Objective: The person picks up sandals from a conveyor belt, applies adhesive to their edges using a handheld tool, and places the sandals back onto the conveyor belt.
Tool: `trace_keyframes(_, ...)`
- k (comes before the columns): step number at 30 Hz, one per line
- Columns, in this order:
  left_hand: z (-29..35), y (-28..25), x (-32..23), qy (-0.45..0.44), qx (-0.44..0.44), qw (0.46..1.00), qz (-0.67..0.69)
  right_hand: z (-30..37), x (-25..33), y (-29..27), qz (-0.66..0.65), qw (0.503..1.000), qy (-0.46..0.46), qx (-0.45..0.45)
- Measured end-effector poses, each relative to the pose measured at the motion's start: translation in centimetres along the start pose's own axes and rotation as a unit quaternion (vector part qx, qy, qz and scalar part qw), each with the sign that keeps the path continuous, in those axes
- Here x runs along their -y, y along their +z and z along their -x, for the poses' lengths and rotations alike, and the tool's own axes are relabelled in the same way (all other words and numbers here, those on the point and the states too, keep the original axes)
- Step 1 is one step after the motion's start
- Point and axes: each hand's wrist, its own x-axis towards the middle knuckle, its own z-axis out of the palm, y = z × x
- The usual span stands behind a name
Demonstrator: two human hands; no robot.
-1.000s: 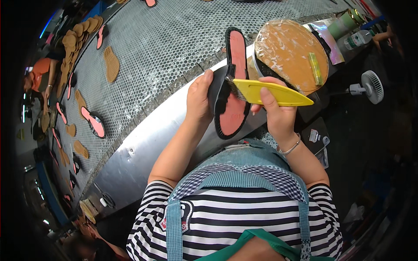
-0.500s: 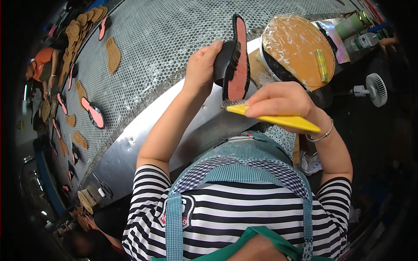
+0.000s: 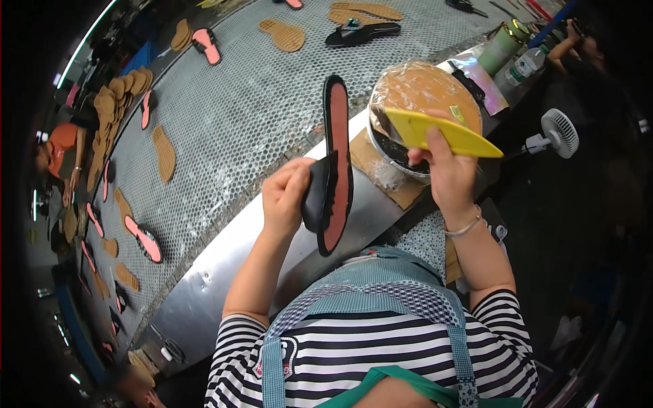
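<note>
Black slide upper (image 3: 339, 129) and yellow-handled brush (image 3: 449, 136), held apart.
Left hand (image 3: 284, 197): closed, pinching the upper's black strap; the upper's long axis runs away from the wearer, pink face visible, above the metal table edge (image 3: 197, 292). Right hand (image 3: 449, 173): closed around the brush handle, thumb on its flat; bristles overlap the film-covered round tub (image 3: 422, 81) in view, contact cannot be determined. 1 tan outsole (image 3: 281, 35) lies beyond on the perforated surface (image 3: 231, 115).
</note>
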Motion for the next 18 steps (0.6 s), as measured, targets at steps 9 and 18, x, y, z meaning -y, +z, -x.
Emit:
trace_keyframes(9,0.3,1.8,-0.8,0.038,0.158,0.987,-0.018,-3.7,-1.5,-0.4,-0.039,0.998,0.007,-0.045)
trace_keyframes(18,-1.0,2.0,0.3,0.022,0.149,0.988,-0.034,-0.2,-0.6,-2.1,0.169,0.965,-0.112,0.165)
